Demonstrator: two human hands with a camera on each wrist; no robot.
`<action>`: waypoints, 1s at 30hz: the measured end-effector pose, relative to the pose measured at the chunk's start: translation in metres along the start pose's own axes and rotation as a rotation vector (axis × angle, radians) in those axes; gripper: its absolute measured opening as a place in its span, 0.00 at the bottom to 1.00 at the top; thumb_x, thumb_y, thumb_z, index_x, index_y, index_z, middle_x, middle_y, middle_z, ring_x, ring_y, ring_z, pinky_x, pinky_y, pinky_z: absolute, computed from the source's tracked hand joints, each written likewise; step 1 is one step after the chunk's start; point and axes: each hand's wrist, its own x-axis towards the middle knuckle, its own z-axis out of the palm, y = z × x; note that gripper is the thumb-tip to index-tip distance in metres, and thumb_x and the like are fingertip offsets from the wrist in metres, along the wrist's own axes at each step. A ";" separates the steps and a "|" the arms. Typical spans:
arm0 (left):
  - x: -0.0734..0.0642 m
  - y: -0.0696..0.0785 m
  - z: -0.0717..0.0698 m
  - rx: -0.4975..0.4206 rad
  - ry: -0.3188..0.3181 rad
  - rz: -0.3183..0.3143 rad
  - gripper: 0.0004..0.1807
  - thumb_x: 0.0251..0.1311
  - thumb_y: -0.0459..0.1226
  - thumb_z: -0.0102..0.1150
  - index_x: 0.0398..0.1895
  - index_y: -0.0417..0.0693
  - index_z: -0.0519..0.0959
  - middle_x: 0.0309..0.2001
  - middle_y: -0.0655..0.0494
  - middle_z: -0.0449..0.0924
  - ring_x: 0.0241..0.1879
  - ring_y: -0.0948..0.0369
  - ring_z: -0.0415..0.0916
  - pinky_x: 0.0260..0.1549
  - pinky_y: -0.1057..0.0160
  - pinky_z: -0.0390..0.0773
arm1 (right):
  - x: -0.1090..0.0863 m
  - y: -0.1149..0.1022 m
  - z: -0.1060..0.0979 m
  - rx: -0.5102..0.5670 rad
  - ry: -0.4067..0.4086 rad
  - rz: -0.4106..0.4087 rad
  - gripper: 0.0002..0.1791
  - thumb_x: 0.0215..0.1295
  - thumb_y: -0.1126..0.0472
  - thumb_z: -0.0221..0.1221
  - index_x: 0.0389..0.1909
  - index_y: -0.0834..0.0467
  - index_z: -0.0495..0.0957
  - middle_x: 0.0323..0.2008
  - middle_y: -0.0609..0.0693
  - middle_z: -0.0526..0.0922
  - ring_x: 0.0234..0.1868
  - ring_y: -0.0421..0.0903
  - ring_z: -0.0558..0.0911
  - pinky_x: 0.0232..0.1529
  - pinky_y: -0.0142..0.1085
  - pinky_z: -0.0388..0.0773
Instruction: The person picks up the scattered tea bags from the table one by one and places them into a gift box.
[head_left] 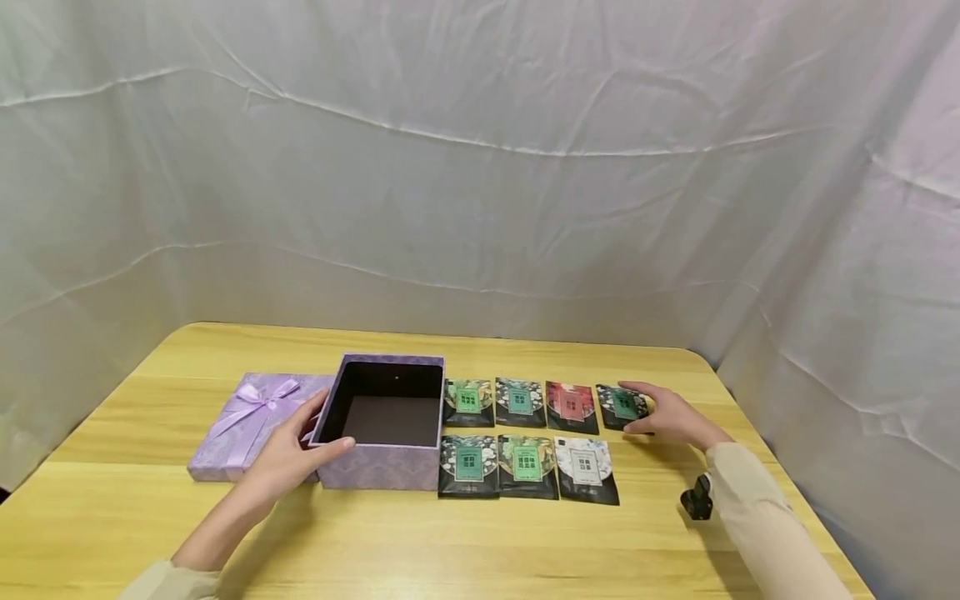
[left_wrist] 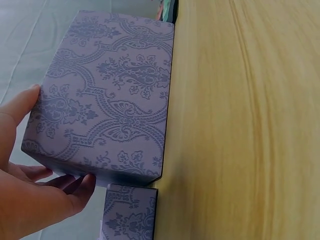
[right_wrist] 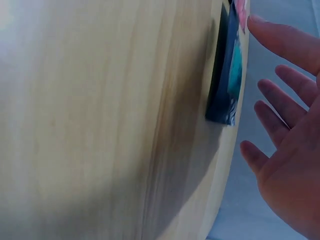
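An open purple patterned gift box with a black inside stands at the table's centre left. My left hand holds its near left corner, thumb at the front rim and fingers against the left wall; the left wrist view shows the thumb at the box's edge. Just left of the box lies its purple lid with a ribbon bow. My right hand is at the rightmost dark green tea packet, thumb and fingers spread apart about its right end. In the right wrist view, the fingers are spread beside this packet.
Right of the box, several flat tea packets lie in two rows, among them a red one, a white one and a green one. A small black device is by the right sleeve. Pale cloth hangs around the wooden table.
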 end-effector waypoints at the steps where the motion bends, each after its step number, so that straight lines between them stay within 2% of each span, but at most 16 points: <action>1: 0.000 0.000 0.000 0.000 0.002 0.000 0.46 0.59 0.36 0.66 0.75 0.37 0.50 0.66 0.33 0.62 0.58 0.42 0.69 0.41 0.69 0.75 | 0.001 0.002 0.000 0.004 -0.005 0.006 0.47 0.49 0.62 0.73 0.69 0.65 0.61 0.66 0.73 0.60 0.64 0.73 0.59 0.59 0.67 0.57; 15: 0.000 -0.002 0.000 -0.013 0.007 0.033 0.45 0.58 0.34 0.65 0.74 0.35 0.51 0.65 0.31 0.63 0.57 0.41 0.69 0.41 0.69 0.76 | 0.013 0.018 -0.001 0.028 -0.083 0.030 0.51 0.44 0.65 0.74 0.70 0.66 0.59 0.65 0.75 0.59 0.59 0.69 0.64 0.57 0.63 0.62; 23: 0.001 -0.003 0.000 -0.023 0.006 0.025 0.45 0.58 0.34 0.65 0.74 0.35 0.51 0.65 0.31 0.63 0.57 0.40 0.69 0.41 0.70 0.75 | 0.014 0.027 -0.003 -0.003 -0.084 0.013 0.51 0.43 0.63 0.75 0.69 0.68 0.59 0.66 0.76 0.57 0.61 0.71 0.62 0.58 0.66 0.59; 30: 0.000 0.001 -0.001 -0.031 -0.008 0.011 0.45 0.59 0.35 0.65 0.74 0.35 0.50 0.66 0.32 0.61 0.58 0.40 0.68 0.43 0.68 0.75 | 0.015 0.028 -0.005 0.007 -0.092 0.010 0.51 0.42 0.63 0.76 0.67 0.70 0.60 0.63 0.76 0.60 0.58 0.70 0.64 0.57 0.64 0.60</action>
